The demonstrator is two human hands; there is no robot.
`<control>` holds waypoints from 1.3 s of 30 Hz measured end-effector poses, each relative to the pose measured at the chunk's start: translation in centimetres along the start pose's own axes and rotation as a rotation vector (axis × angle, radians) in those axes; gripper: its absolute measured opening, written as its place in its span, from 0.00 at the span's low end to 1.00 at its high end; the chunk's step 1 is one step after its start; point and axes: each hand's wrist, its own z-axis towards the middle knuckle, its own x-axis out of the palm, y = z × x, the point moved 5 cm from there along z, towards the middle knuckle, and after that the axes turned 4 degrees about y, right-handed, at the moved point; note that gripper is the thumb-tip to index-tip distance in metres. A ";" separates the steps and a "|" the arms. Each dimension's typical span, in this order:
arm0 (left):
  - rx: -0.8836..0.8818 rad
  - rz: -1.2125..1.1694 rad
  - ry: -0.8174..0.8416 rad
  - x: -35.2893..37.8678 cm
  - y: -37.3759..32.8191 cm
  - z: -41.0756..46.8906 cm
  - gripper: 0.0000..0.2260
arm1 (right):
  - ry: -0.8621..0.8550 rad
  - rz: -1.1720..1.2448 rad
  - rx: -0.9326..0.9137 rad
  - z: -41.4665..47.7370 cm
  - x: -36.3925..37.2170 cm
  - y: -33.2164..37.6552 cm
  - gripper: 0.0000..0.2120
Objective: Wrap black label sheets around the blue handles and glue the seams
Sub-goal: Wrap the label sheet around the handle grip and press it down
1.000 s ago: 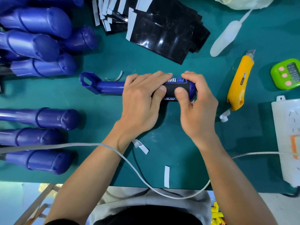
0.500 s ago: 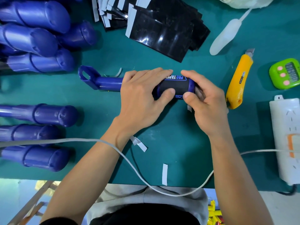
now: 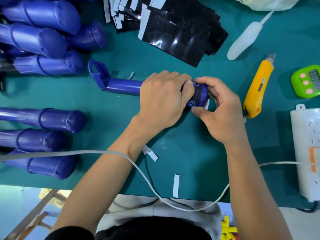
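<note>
A blue handle (image 3: 121, 84) lies across the green mat, its hooked end pointing left. A black label sheet (image 3: 197, 95) is wrapped round its thick right end. My left hand (image 3: 162, 99) grips the wrapped part from above and hides most of the label. My right hand (image 3: 220, 110) curls round the handle's right end, thumb under the label's edge. A white backing strip (image 3: 207, 105) sticks out beneath that end. A pile of black label sheets (image 3: 174, 32) with white strips lies at the top centre.
Several bare blue handles (image 3: 43, 42) are stacked at the left, more lower down (image 3: 52, 120). A yellow utility knife (image 3: 258, 87), a white glue bottle (image 3: 244, 40), a green timer (image 3: 306, 82) and a white power strip (image 3: 306, 153) lie to the right. White strips (image 3: 176, 185) and a cable (image 3: 138, 168) lie near the front edge.
The handle has turned in my hands, so the printed label text is out of sight. My left hand has slid right over the label, and my right hand has closed round the end.
</note>
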 end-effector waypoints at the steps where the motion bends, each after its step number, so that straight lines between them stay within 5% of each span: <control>1: -0.015 -0.027 -0.024 -0.1 0.2 0.0 0.18 | -0.001 -0.003 0.005 0.0 0.0 0.0 0.34; 20: -0.091 0.052 -0.100 -1.8 3.1 -0.8 0.15 | -0.011 -0.026 0.042 0.3 -0.2 -0.1 0.33; 25: -0.028 0.075 0.010 0.1 -0.3 -1.2 0.19 | -0.024 -0.061 0.010 0.2 -0.2 0.1 0.32; 32: 0.011 0.027 -0.036 0.2 -0.7 -0.4 0.17 | -0.023 -0.063 -0.015 0.0 -0.1 0.2 0.32; 39: -0.096 0.004 -0.053 -1.6 2.6 -0.8 0.16 | -0.024 0.026 -0.011 0.0 -0.2 0.1 0.35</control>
